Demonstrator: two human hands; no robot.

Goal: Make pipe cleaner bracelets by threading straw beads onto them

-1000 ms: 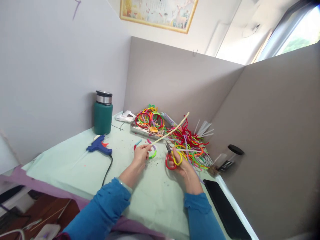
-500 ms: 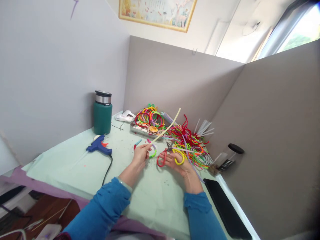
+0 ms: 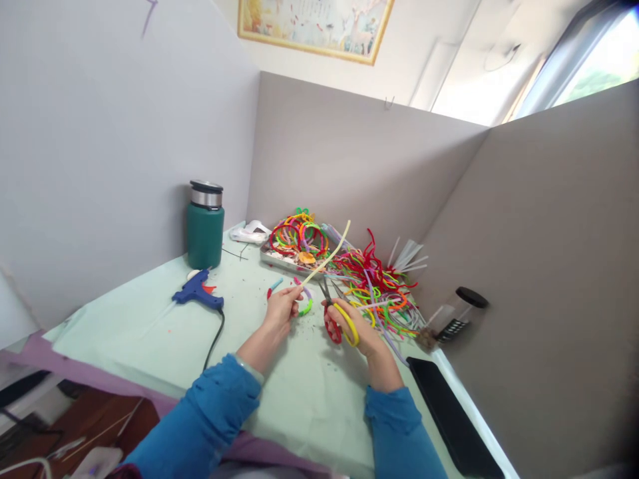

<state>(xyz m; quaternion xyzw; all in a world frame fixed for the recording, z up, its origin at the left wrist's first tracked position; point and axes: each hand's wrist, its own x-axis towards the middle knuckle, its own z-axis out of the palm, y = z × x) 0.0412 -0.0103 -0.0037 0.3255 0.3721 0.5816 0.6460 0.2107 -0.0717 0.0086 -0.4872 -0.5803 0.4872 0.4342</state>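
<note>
Pinched in my left hand is a pale yellow pipe cleaner, its long free end slanting up to the right. My right hand has its fingers in the red and yellow handles of a pair of scissors. The blades point up and away, slightly apart, a short way right of my left hand. On the table behind my left hand lies a curved piece of green, purple and pink pipe cleaner. A short blue and red piece rests to its left.
A metal tray at the back holds coloured rings and bits. Beside it spreads a heap of pipe cleaners. To the left are a blue glue gun and a green flask. A clear jar and a black slab line the right.
The scissors have turned in my right hand, from lying across the spread fingers to being gripped by the handles, blades forward. The pale pipe cleaner's tip has shifted slightly left and down.
</note>
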